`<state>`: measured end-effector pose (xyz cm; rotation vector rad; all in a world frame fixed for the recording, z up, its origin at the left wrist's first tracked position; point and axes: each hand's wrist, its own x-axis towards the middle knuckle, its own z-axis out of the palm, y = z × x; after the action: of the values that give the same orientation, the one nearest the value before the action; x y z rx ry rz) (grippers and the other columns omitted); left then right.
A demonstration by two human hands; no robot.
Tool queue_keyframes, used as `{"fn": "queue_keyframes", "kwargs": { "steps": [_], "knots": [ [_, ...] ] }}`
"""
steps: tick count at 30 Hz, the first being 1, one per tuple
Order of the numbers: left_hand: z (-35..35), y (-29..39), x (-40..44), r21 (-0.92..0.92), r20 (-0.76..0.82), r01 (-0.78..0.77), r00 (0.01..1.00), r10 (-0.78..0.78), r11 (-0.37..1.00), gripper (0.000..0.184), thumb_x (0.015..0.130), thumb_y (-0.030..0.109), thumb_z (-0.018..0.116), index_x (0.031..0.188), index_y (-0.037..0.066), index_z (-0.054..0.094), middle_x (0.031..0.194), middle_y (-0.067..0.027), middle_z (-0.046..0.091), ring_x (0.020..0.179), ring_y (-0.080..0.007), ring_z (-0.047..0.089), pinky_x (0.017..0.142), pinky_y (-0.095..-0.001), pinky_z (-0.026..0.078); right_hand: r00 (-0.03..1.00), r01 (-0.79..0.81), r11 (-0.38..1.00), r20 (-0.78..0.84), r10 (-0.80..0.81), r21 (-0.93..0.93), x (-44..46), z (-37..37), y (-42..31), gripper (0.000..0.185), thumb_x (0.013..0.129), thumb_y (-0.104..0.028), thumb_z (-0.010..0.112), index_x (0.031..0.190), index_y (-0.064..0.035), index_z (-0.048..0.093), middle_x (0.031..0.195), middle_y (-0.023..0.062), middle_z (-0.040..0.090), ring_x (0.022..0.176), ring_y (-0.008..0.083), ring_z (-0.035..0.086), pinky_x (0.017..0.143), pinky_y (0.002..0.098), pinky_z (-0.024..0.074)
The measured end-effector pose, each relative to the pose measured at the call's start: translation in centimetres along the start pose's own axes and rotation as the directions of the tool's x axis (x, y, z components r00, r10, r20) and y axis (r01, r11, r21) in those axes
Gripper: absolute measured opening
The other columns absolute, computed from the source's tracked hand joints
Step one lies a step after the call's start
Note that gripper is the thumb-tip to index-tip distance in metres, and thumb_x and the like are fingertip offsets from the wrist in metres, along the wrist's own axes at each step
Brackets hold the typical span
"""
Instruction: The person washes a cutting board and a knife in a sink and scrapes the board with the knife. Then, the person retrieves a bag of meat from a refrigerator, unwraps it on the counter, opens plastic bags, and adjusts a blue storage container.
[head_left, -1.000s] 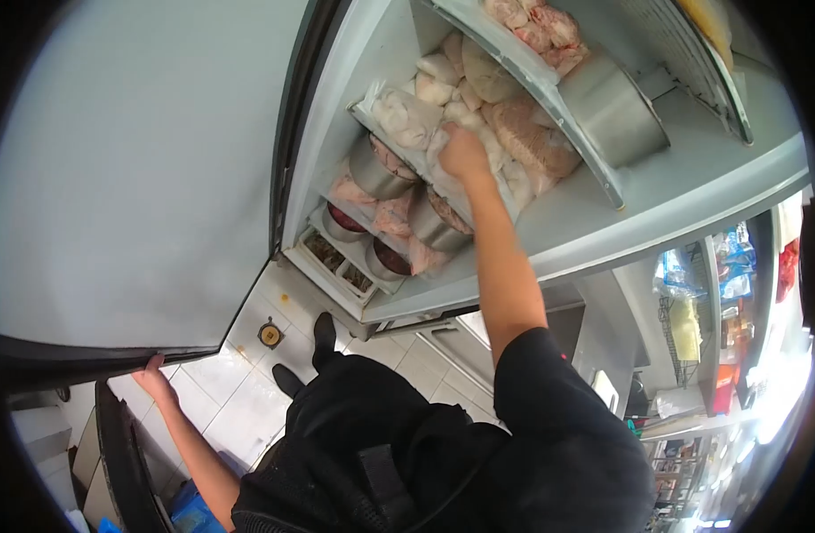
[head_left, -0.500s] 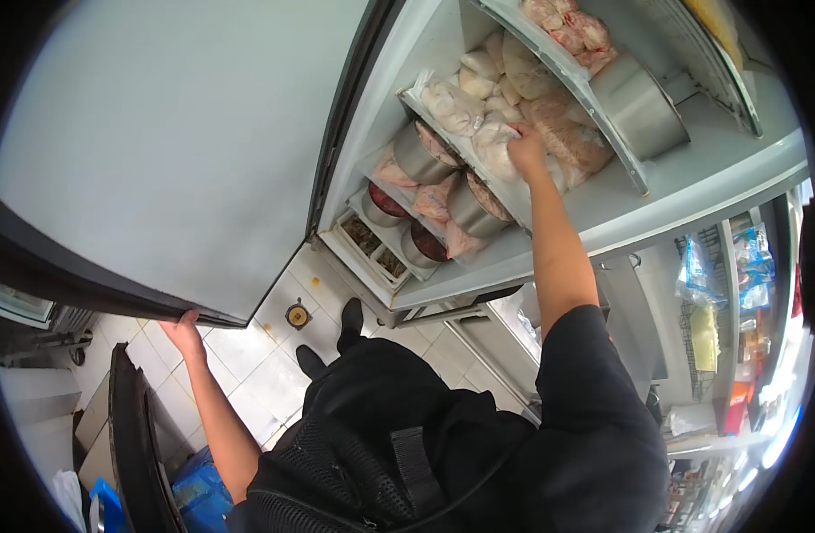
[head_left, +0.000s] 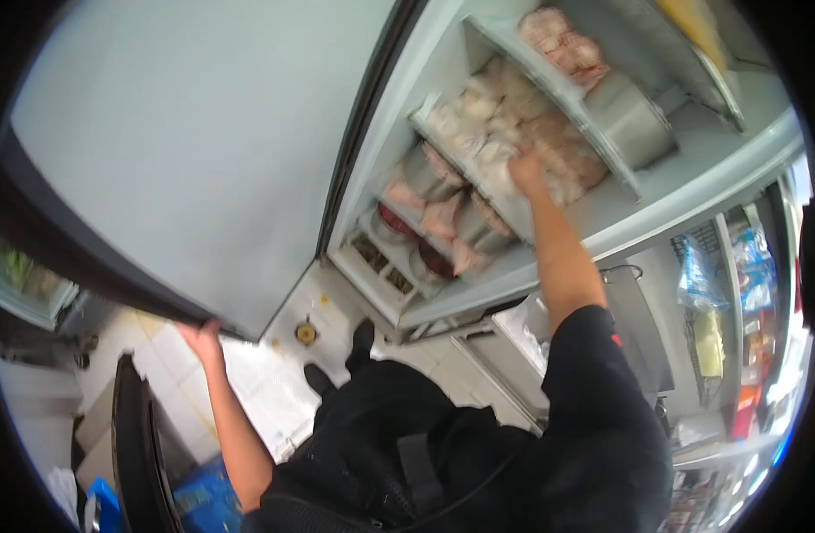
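Person wears a black short-sleeved fabric top (head_left: 594, 435) with a small red mark (head_left: 616, 339) on one sleeve (head_left: 578, 355), a flat black strap (head_left: 416, 466) and dark shoes (head_left: 361, 342).

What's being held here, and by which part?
The left grip touches the open door at its edge, the right grip a pale bag; blur hides whether either holds.

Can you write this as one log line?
left hand: at edge of open door | right hand: at bags, grip unclear | pots: below bags
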<state>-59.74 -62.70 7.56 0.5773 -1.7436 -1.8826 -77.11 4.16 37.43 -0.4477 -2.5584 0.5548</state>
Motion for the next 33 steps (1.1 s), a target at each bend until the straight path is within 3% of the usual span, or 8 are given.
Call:
{"fn": "queue_keyframes", "kwargs": {
  "steps": [10, 19, 20, 23, 27, 28, 32, 33],
  "knots": [
    [2.2, 6.5, -3.9, -0.030, 0.023, -0.003, 1.000, 0.004, 1.000, 0.094, 0.053, -0.013, 0.047, 0.144, 0.004, 0.033, 0.129, -0.0100, 0.047, 0.121, -0.0260, 0.047, 0.108, -0.0328, 0.034, 0.998, 0.059, 0.984, -0.038, -0.054, 0.166, -2.4, 1.3, 0.3, 0.051, 0.091, -0.042, 0.062, 0.117, 0.0017, 0.066, 0.112, 0.0279, 0.067, 0.109, 0.0414, 0.063, 0.096, 0.0443, 0.0482],
    [4.6, 5.4, -11.7, -0.158, 0.017, -0.083, 0.996, 0.086, 0.984, 0.098, 0.058, -0.019, 0.054, 0.147, 0.003, 0.020, 0.140, -0.0165, 0.041, 0.129, -0.0308, 0.045, 0.115, -0.0423, 0.031, 0.843, 0.463, 0.883, -0.348, -0.410, 0.081, -11.7, -2.2, -3.3, 0.039, 0.088, -0.012, 0.064, 0.124, 0.0015, 0.058, 0.142, 0.0277, 0.047, 0.134, 0.0453, 0.042, 0.112, 0.0466, 0.0357],
    [4.4, 2.9, -12.2, -0.168, 0.031, -0.209, 0.976, 0.217, 0.963, 0.083, 0.069, -0.009, 0.068, 0.143, 0.004, 0.034, 0.132, -0.0166, 0.049, 0.123, -0.0294, 0.052, 0.108, -0.0413, 0.040, 0.817, 0.489, 0.865, -0.406, -0.409, 0.114, -14.1, -1.8, -3.5, 0.035, 0.087, -0.009, 0.063, 0.121, 0.0003, 0.060, 0.135, 0.0264, 0.053, 0.127, 0.0456, 0.048, 0.107, 0.0471, 0.0399],
    [5.5, 2.3, -16.1, 0.006, -0.030, -0.201, 0.979, 0.201, 0.980, 0.091, 0.056, -0.015, 0.057, 0.140, 0.003, 0.028, 0.130, -0.0160, 0.047, 0.120, -0.0291, 0.051, 0.109, -0.0410, 0.038, 0.878, 0.478, 0.793, -0.185, -0.441, 0.377, -22.0, 1.4, -1.0, 0.022, 0.083, -0.010, 0.064, 0.104, -0.0005, 0.065, 0.108, 0.0215, 0.064, 0.105, 0.0412, 0.059, 0.093, 0.0463, 0.0477],
    [7.0, -0.2, -20.4, 0.125, 0.094, -0.136, 0.988, 0.125, 0.983, 0.074, 0.070, 0.000, 0.071, 0.137, 0.003, 0.039, 0.129, -0.0167, 0.052, 0.117, -0.0295, 0.055, 0.105, -0.0429, 0.043, 0.957, 0.114, 0.866, 0.181, -0.228, 0.488, -33.1, 7.7, 5.2, 0.017, 0.084, -0.011, 0.058, 0.096, -0.0015, 0.067, 0.092, 0.0231, 0.065, 0.092, 0.0422, 0.063, 0.080, 0.0470, 0.0510],
    [7.6, -0.1, -21.9, 0.142, 0.129, -0.100, 0.988, 0.082, 0.985, 0.073, 0.073, 0.003, 0.070, 0.139, 0.003, 0.039, 0.131, -0.0171, 0.051, 0.118, -0.0303, 0.055, 0.105, -0.0443, 0.043, 0.892, 0.021, 0.878, 0.387, -0.233, 0.479, -35.0, 6.6, 6.0, 0.019, 0.088, -0.014, 0.056, 0.098, -0.0025, 0.067, 0.094, 0.0234, 0.065, 0.092, 0.0434, 0.063, 0.080, 0.0481, 0.0512],
    [9.7, 0.4, -27.5, 0.180, 0.362, 0.063, 0.924, -0.126, 0.982, 0.068, 0.082, 0.016, 0.067, 0.143, 0.004, 0.039, 0.138, -0.0186, 0.049, 0.123, -0.0335, 0.053, 0.105, -0.0499, 0.042, 0.765, 0.107, 0.919, 0.559, -0.320, 0.381, -42.2, 7.7, 12.7, 0.025, 0.088, -0.025, 0.062, 0.104, -0.0077, 0.069, 0.090, 0.0195, 0.069, 0.085, 0.0378, 0.067, 0.074, 0.0443, 0.0531],
    [9.9, 0.4, -28.9, 0.194, 0.429, 0.114, 0.883, -0.189, 0.974, 0.067, 0.084, 0.019, 0.066, 0.144, 0.004, 0.039, 0.140, -0.0190, 0.048, 0.124, -0.0343, 0.052, 0.105, -0.0513, 0.042, 0.714, -0.023, 0.967, 0.681, -0.162, 0.254, -44.2, 8.3, 14.2, 0.041, 0.089, -0.038, 0.064, 0.121, -0.0126, 0.060, 0.111, 0.0182, 0.064, 0.098, 0.0356, 0.064, 0.086, 0.0487, 0.0489]
  ]
}}
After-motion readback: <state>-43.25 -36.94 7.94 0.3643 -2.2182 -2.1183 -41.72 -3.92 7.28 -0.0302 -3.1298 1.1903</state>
